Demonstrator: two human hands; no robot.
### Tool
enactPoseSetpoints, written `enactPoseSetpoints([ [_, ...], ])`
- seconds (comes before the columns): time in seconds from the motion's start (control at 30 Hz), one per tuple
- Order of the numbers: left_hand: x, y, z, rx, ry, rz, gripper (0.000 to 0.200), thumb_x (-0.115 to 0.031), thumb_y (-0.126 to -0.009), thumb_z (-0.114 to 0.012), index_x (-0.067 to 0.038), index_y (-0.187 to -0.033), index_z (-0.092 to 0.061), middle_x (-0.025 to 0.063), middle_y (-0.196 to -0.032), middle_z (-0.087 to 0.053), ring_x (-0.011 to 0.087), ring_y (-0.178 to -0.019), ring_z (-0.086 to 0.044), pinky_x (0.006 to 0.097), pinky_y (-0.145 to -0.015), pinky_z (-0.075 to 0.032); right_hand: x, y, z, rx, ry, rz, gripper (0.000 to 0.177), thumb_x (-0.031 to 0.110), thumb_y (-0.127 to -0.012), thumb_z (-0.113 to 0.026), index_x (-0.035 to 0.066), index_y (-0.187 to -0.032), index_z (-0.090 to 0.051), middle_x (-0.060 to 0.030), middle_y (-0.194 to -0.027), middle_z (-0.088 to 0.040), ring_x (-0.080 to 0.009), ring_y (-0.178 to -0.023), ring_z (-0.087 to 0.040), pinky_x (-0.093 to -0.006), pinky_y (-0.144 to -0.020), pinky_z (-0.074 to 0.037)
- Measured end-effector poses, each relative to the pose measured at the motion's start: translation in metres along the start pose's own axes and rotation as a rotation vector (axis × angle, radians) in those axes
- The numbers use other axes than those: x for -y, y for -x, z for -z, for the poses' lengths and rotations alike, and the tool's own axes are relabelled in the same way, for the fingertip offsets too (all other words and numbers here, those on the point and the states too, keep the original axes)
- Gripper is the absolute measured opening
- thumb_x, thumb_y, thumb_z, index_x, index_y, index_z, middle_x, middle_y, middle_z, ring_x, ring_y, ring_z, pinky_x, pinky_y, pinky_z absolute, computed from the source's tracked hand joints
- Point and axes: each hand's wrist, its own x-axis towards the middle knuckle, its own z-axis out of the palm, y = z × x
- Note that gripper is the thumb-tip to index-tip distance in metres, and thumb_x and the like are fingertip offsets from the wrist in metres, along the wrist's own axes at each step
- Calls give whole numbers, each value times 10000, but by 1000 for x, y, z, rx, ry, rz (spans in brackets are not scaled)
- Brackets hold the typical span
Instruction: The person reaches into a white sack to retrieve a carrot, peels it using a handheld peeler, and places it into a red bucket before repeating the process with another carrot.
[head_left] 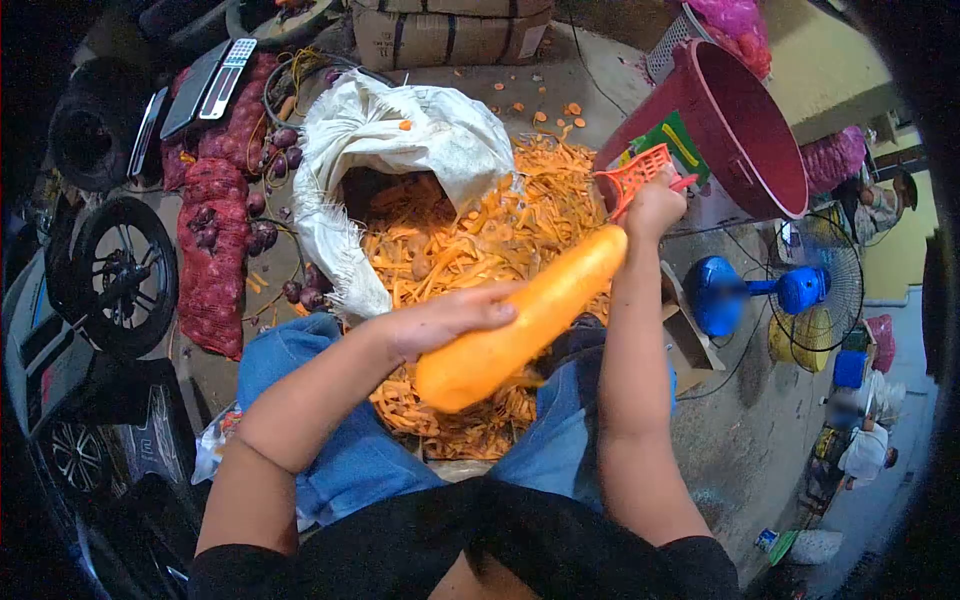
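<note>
A big, smooth orange carrot (520, 325) lies slanted in front of me, its thick end toward my body. My left hand (450, 318) is closed around it from the left side, with the thumb along its top; some of the fingers are hidden beneath it. Just beyond the carrot's far end, my right hand (657, 207) grips a red plastic peeler (638, 172) with a slotted body. The peeler is apart from the carrot's surface. Under both hands spreads a heap of carrot peelings (470, 245), reaching down between my knees.
An open white woven sack (410, 130) stands at the heap's far left. Beyond my right hand is a tilted maroon tub (735, 130). Red mesh bags of onions (212, 260) and a motorbike wheel (125, 275) line the left. A blue fan (800, 288) stands right; a person (865, 455) is farther off.
</note>
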Motion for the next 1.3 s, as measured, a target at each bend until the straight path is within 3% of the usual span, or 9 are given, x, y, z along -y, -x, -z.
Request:
enactPoseSetpoints([
  [0.07, -3, 1, 9, -73, 68, -28, 567, -330, -765, -489, -44, -1205, -275, 67, -1032, -481, 135, -881, -494, 262, -744, -409, 10, 4, -2, 70, -409, -132, 193, 181, -799, -453, -11, -778, -467, -39, -610, -471, -121, -532, -462, -273, -502, -379],
  [0.17, 3, -8, 26, -187, 232, -53, 484, -321, -771, -475, -63, -1154, -334, 88, -914, -537, 170, -713, -566, 284, -596, -480, 37, 23, -1, 218, -559, -237, 165, 187, -797, -461, 22, -792, -456, -14, -625, -449, -93, -548, -459, -245, -480, -378],
  [0.27, 1, -13, 35, -317, 451, -4, 404, -357, -789, -436, -35, -1033, -434, 104, -863, -557, 185, -685, -574, 306, -596, -486, 53, 44, -2, 363, -551, -302, 157, 201, -791, -479, 47, -800, -449, -3, -653, -450, -88, -561, -453, -254, -483, -385],
  [0.43, 5, -27, 44, -346, 512, -99, 396, -367, -795, -421, -33, -1003, -457, 92, -836, -565, 174, -686, -574, 297, -602, -485, 44, 71, -7, 459, -507, -209, 169, 216, -791, -489, 48, -795, -472, 16, -660, -454, -61, -565, -418, -223, -513, -360],
  [0.5, 3, -29, 43, -368, 521, -116, 394, -370, -797, -417, -39, -1007, -456, 89, -836, -566, 168, -685, -574, 293, -605, -485, 56, 85, -2, 551, -421, -346, 173, 215, -795, -486, 44, -775, -492, 24, -667, -456, -48, -572, -393, -208, -524, -344],
  [0.87, 10, -41, 44, -376, 583, -214, 419, -364, -811, -389, -39, -1072, -424, 97, -985, -523, 187, -853, -532, 328, -760, -432, 47, 100, 5, 666, -290, -97, 208, 229, -787, -510, 25, -761, -478, 19, -631, -453, -53, -575, -408, -217, -515, -355],
  [1.03, 5, -37, 37, -371, 512, -213, 437, -380, -802, -402, -42, -1080, -418, 108, -993, -520, 190, -861, -532, 327, -761, -435, 73, 107, 18, 723, -385, -199, 189, 199, -780, -519, 16, -785, -475, 9, -646, -461, -64, -585, -425, -216, -521, -363],
  [1.13, 0, -34, 33, -315, 576, -217, 444, -393, -801, -395, -46, -1077, -419, 106, -984, -524, 186, -845, -541, 321, -743, -448, 79, 128, 25, 795, -268, 159, 179, 163, -773, -523, 5, -840, -470, -20, -704, -501, -79, -602, -455, -222, -539, -381],
  [1.3, 7, -34, 36, -354, 602, -165, 460, -434, -805, -352, -58, -1056, -434, 93, -934, -547, 175, -773, -563, 307, -679, -476, 68, 139, 26, 867, -236, 116, 199, 193, -780, -510, 2, -823, -474, -55, -679, -511, -101, -604, -477, -240, -537, -388],
])
